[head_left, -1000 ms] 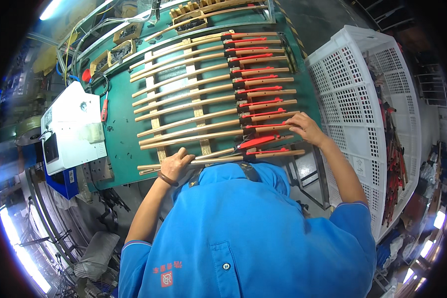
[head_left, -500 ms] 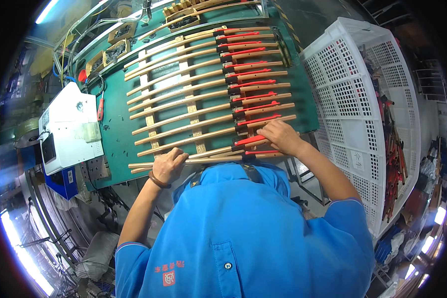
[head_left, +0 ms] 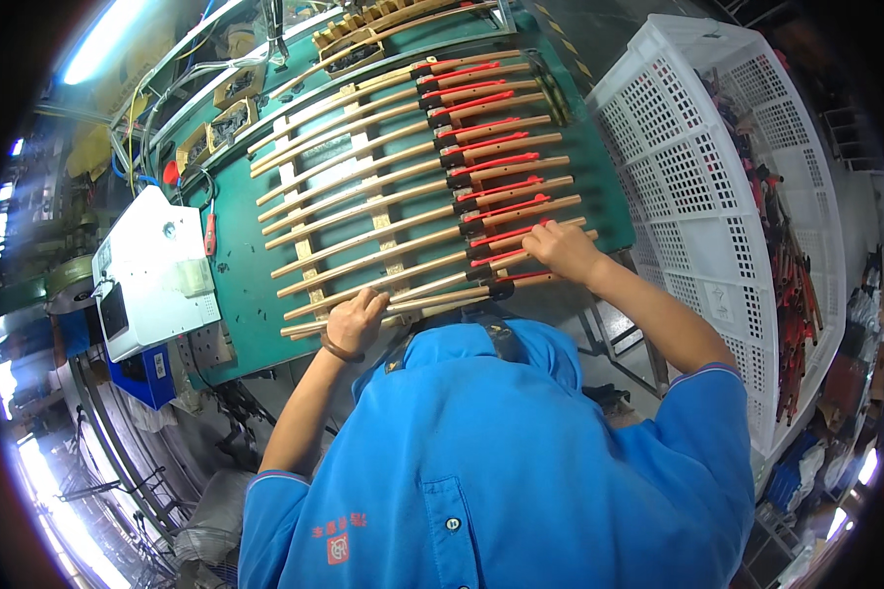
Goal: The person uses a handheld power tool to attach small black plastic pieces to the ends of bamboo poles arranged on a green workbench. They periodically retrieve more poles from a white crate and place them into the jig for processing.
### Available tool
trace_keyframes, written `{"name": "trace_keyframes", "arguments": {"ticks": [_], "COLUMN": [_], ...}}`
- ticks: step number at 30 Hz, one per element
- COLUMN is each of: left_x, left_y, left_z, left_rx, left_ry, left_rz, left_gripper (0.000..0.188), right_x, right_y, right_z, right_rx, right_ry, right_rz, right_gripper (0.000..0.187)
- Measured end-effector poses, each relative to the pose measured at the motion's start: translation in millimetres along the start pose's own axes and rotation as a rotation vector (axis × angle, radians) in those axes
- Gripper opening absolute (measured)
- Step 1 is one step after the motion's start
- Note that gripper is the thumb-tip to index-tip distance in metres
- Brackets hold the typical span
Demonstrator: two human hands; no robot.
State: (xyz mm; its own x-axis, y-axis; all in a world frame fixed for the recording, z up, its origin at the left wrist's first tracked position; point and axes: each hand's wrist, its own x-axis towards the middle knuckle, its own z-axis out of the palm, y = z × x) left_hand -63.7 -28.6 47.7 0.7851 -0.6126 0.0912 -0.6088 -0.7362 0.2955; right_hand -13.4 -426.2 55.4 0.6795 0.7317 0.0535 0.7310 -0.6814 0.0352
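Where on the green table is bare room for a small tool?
Between the white machine and the left ends of the rods: green tabletop, with small dark bits scattered. A narrow strip runs beside the rods' right ends, toward the white crate. Rods crowd the middle.

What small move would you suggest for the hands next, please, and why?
Perhaps the right hand should gently feel whether the nearby red strip sits snugly: that hand is beside it, and the left hand is at the near tan rods, possibly steadying them.
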Motion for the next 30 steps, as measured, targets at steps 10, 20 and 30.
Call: {"name": "trace_keyframes", "arguments": {"ticks": [10,20,30], "left_x": [6,-6,71], "left_y": [-4,7,-28], "left_z": [24,-32,-23], "left_rx": [0.108,-0.184,0.056], "left_ry": [-0.004,0.005,0.221], "left_rz": [-0.004,0.156,0.086], "left_gripper": [0.019,0.025,0.061], "right_x": [-11,-26,-265], "right_y": [-30,-125,-373], "right_z": [16,-72,-44], "right_rx": [-0.109,0.242,0.358], "right_ry": [-0.171,-0.017,0.198], "right_rz": [0.245,0.456,1.868], "right_gripper": [0.011,0.067,0.056]}}
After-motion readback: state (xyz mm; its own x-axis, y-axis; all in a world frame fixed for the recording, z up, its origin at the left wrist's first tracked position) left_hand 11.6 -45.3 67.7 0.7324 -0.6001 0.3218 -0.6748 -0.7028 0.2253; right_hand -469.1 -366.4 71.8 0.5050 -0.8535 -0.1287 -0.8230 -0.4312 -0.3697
